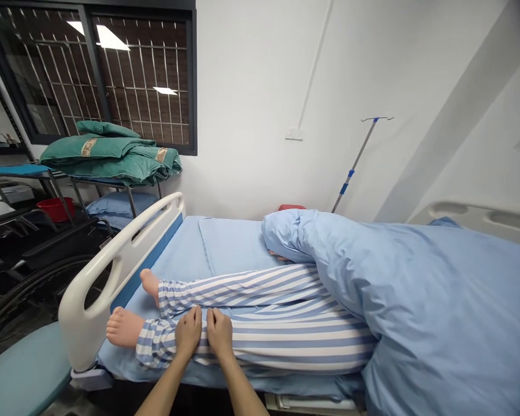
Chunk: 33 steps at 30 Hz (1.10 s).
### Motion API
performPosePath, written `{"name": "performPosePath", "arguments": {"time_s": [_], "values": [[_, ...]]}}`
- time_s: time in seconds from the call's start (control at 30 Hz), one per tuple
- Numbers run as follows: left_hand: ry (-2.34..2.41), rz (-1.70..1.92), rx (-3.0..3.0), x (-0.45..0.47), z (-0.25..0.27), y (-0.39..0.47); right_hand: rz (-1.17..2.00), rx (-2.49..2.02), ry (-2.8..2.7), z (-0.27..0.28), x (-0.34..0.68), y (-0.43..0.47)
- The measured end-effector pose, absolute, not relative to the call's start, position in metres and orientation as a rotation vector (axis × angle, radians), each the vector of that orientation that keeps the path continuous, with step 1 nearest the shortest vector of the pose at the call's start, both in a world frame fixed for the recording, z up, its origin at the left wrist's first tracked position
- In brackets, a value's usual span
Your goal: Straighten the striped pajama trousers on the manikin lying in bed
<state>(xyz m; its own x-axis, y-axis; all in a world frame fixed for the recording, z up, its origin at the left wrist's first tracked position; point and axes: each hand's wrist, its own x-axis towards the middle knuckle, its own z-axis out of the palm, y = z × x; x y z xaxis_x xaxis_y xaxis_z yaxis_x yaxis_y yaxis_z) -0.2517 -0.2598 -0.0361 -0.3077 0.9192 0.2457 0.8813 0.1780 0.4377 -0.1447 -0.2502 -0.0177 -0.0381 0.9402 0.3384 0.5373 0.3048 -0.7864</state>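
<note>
A manikin in blue-and-white striped pyjama trousers lies on the bed, its near leg point(294, 341) and far leg point(242, 289) stretched out. Both bare feet point toward the footboard: the near foot point(125, 327) and the far foot point(149, 284). My left hand point(189, 331) is closed over the near lower leg, above the ankle. Just to its right, a small gap apart, my right hand point(219, 332) is closed over the same lower leg. Fingers of both hands curl toward the leg's far side, so their tips are hidden. A light blue quilt point(433, 306) covers the manikin's upper part.
The bed's white footboard point(75, 306) stands at the left. Beyond it are a wheelchair point(39, 266), a teal round seat point(26, 370) and folded green quilts point(112, 153). An IV pole point(359, 159) rises behind the bed against the wall.
</note>
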Motion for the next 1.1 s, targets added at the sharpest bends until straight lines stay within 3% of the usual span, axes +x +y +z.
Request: {"name": "performPosePath", "arguments": {"time_s": [0.23, 0.37, 0.47, 0.7, 0.9, 1.1], "values": [[2.189, 0.828, 1.689, -0.239, -0.003, -0.253, 0.645, -1.296, -1.636, -0.011, -0.141, -0.245], [1.989, 1.087, 1.666, -0.221, 0.019, -0.238, 0.755, -1.229, -1.532, -0.013, -0.139, -0.24], [1.947, 1.232, 1.523, -0.21, 0.005, -0.236, 0.811, -1.224, -1.453, -0.012, -0.139, -0.239], [2.197, 0.983, 1.685, -0.212, -0.051, -0.243, 0.774, -1.29, -1.425, -0.008, -0.141, -0.245], [2.285, 0.81, 1.751, -0.21, -0.037, -0.243, 0.8, -1.292, -1.456, -0.005, -0.139, -0.239], [2.308, 0.728, 1.736, -0.203, -0.019, -0.248, 0.726, -1.252, -1.649, 0.036, -0.114, -0.227]]}}
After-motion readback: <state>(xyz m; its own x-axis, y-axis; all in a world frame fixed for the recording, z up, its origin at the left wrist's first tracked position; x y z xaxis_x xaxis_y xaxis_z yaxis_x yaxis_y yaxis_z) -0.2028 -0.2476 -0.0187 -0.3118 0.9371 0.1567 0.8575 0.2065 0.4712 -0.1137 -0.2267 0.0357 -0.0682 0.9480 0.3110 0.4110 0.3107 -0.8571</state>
